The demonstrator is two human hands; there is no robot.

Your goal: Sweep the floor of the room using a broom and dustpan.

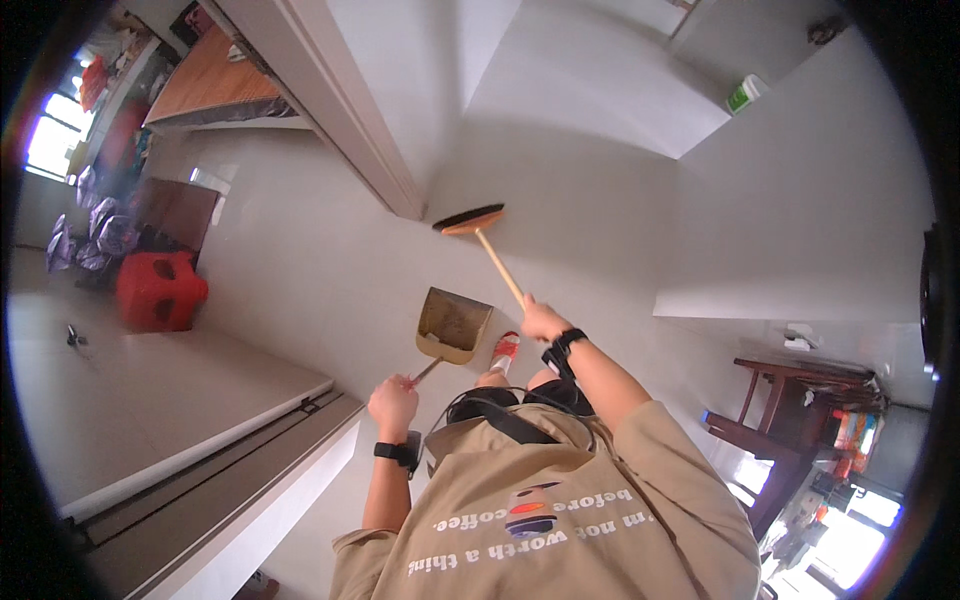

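Observation:
My right hand (545, 321) is closed round the pale wooden handle of a broom (501, 262). Its orange head with dark bristles rests on the floor by the foot of a door frame. In my left hand (393, 406) is the long handle of a dustpan (452, 322), gripped near its end. The yellowish pan lies on the floor in front of my feet, its open side facing away from me. Some small pale bits and dirt show inside it. Broom head and dustpan are apart.
A door frame (385, 165) rises just beyond the broom head. Left stand a red plastic stool (160, 291) and purple bags (112, 228). Far right are dark wooden chairs (790, 385); a white-green bucket (745, 94) sits at the back. My foot wears a red sandal (506, 347).

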